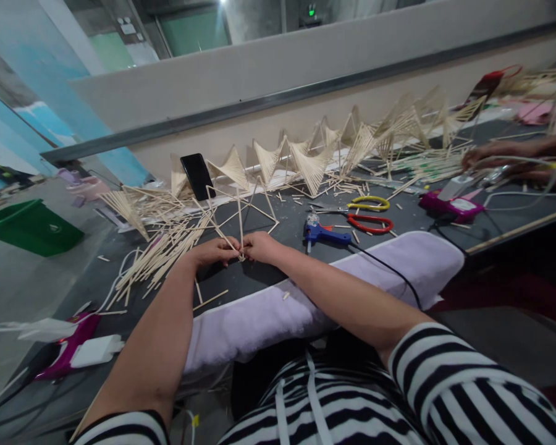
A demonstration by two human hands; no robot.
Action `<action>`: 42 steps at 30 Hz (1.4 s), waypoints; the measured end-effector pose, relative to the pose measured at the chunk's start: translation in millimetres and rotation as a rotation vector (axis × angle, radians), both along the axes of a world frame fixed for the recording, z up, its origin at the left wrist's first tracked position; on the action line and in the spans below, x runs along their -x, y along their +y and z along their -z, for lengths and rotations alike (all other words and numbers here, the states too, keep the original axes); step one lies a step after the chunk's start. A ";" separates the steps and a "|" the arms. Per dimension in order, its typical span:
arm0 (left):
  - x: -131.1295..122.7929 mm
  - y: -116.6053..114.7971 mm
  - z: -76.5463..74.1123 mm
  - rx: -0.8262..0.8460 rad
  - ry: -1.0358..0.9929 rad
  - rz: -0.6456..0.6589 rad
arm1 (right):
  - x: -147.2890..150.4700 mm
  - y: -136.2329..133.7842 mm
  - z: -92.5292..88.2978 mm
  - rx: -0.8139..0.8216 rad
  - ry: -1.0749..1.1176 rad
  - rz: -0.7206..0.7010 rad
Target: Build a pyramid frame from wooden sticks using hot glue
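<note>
My left hand point(215, 250) and my right hand point(260, 246) meet at the middle of the dark table point(398, 217), both pinched on the near corner of a thin wooden stick frame point(241, 213). The frame rises from my fingers toward the wall as an open skeleton of slender sticks. A loose pile of sticks point(167, 247) lies just left of my left hand. A blue glue gun point(323, 233) rests to the right of my right hand, its black cord trailing over a lilac towel point(306, 303) under my forearms.
Finished fan-shaped stick models point(312, 164) line the wall. A black phone point(197, 176) leans there. Yellow scissors point(368, 203) and red scissors point(369, 222) lie beyond the glue gun. Another person's hands point(500, 157) work at far right. A green bin point(30, 225) stands left.
</note>
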State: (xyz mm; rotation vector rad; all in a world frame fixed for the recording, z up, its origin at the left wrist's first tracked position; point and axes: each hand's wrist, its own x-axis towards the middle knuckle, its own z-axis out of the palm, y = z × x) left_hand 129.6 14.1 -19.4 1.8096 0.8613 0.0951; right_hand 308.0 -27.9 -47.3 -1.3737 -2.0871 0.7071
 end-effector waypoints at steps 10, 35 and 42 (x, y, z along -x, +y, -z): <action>0.5 1.6 1.8 -0.004 0.002 0.006 | 0.2 0.9 0.8 0.014 0.007 -0.001; -1.2 -1.0 -0.2 -0.020 0.002 -0.009 | 0.4 0.0 0.2 0.003 0.005 0.002; -1.2 -0.5 0.3 -0.017 0.001 0.001 | 0.1 0.1 0.2 -0.013 0.009 0.000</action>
